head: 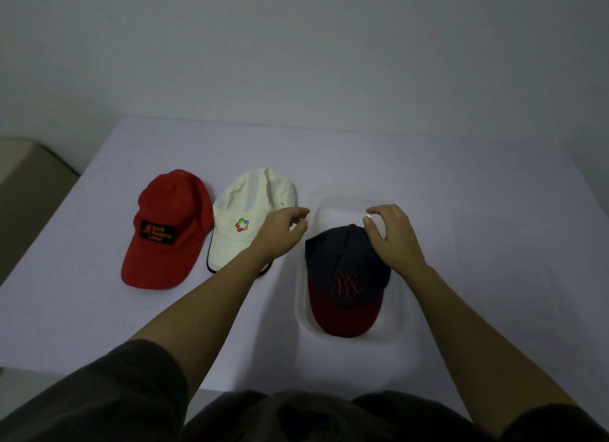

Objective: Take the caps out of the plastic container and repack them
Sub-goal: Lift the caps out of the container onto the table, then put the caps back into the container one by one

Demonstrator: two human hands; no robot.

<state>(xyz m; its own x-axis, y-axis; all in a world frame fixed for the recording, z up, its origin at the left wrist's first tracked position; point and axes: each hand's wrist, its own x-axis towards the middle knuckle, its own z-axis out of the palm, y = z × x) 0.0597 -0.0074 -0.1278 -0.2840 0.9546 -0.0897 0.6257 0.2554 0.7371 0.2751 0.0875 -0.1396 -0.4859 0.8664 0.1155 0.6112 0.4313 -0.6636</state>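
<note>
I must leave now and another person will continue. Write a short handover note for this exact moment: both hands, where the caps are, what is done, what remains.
Left hand: empty, fingers loosely curled, above the container's left rim.
Right hand: open, resting on the crown of the navy cap.
Navy cap: inside the clear plastic container, red brim toward the person.
Red cap and white cap: side by side on the table, left of the container.
Done or left: one cap is in, two are out; whether unpacking or repacking is under way cannot be told.

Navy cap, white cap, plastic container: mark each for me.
navy cap [342, 273], head view, front panel near the red logo.
white cap [250, 204], head view, crown.
plastic container [400, 310], head view, right rim.
</note>
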